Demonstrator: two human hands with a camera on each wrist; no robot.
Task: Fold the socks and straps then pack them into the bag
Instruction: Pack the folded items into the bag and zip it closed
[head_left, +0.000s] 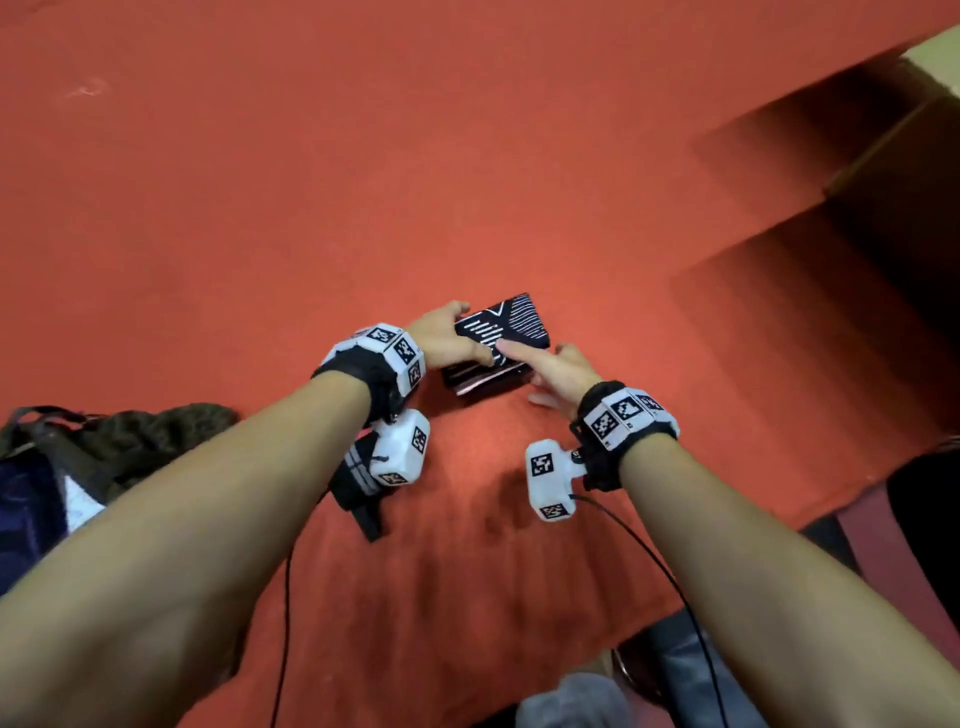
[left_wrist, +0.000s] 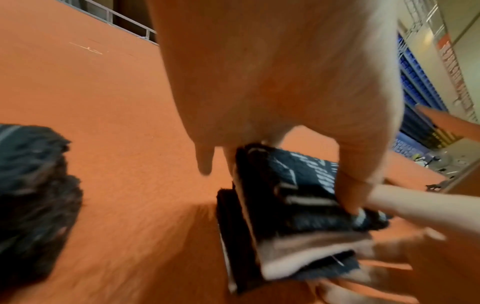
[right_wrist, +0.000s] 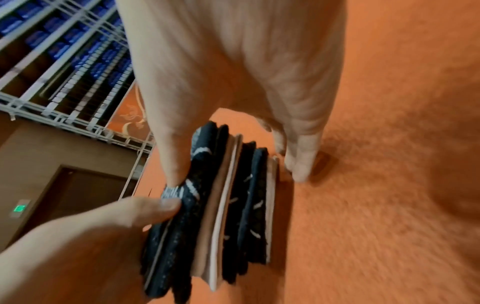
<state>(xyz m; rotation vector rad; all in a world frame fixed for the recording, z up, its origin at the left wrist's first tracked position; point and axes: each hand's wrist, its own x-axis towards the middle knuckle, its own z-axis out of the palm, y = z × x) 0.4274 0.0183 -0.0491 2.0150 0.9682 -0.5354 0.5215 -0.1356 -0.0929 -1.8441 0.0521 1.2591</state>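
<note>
A folded stack of black socks with white line patterns (head_left: 498, 332) lies on the orange carpet in the head view. My left hand (head_left: 467, 332) grips its left end, the thumb (left_wrist: 358, 185) laid across the top and the fingers curled round the far edge. My right hand (head_left: 545, 366) presses its straight index finger (right_wrist: 174, 160) onto the top of the stack (right_wrist: 233, 205), while its other fingers (right_wrist: 298, 164) spread down to the carpet beside it. A black strap with grey stripes (head_left: 358, 478) lies under my left wrist. The dark bag (head_left: 52, 467) sits at the far left.
Carpeted steps (head_left: 831, 260) lie in shadow at the right. A cable (head_left: 675, 582) trails from my right wrist over the carpet. Dark shoes or clothing (head_left: 675, 670) show at the bottom edge. A dark blurred bundle (left_wrist: 31, 185) lies left of the stack.
</note>
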